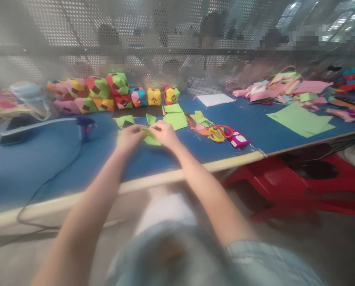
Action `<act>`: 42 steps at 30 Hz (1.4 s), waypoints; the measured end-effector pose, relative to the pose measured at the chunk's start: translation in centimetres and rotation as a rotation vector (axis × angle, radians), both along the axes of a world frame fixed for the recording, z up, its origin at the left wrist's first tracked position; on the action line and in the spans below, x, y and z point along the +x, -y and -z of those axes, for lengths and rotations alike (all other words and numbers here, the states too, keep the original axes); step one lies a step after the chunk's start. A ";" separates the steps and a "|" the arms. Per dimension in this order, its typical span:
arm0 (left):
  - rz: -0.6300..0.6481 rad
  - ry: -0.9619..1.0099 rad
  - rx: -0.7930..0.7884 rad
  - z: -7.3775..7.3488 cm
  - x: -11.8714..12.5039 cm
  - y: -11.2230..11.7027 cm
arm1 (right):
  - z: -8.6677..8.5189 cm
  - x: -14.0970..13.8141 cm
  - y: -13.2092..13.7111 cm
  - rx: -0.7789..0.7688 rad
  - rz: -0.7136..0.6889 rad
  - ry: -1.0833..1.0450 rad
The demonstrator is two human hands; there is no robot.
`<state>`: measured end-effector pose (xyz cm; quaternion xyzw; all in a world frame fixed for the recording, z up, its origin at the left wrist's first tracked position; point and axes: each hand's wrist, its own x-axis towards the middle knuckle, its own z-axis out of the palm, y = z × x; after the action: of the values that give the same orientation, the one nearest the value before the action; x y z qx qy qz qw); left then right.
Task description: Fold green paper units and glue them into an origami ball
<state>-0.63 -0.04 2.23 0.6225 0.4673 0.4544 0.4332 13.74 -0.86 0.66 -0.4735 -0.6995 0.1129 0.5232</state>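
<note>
Head view: near the centre of the frame, a green paper piece (152, 138) is pinched by the left hand (132, 135) and right hand (165, 133); folded paper blocks (97, 88) are stacked at upper left.

arms (206, 184): stretched forward, converging | left hand (132, 136), right hand (165, 134) | hands: close together, both pinching

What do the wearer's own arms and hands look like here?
The left hand and right hand are bare, without gloves; no watch or bracelet shows at either wrist. A pale blue sleeve covers the upper right arm, ending near the elbow; no left sleeve shows.
</note>
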 end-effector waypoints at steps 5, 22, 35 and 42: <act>0.091 0.021 -0.013 0.8 -0.2 -0.5 | 0.0 0.2 0.6 -0.026 -0.022 -0.045; 0.199 0.139 -0.070 1.7 -0.5 -0.3 | 1.0 0.7 1.1 -0.098 0.006 -0.077; 0.184 0.114 0.040 1.7 -0.6 -0.3 | 0.9 0.8 1.5 -0.100 0.095 -0.056; 0.081 0.148 0.040 1.4 -0.7 -0.3 | 0.8 0.9 1.5 -0.095 0.138 -0.086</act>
<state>-1.30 0.24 0.78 0.6140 0.3994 0.4904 0.4722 14.64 -2.36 -0.10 -0.5393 -0.6361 0.1298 0.5363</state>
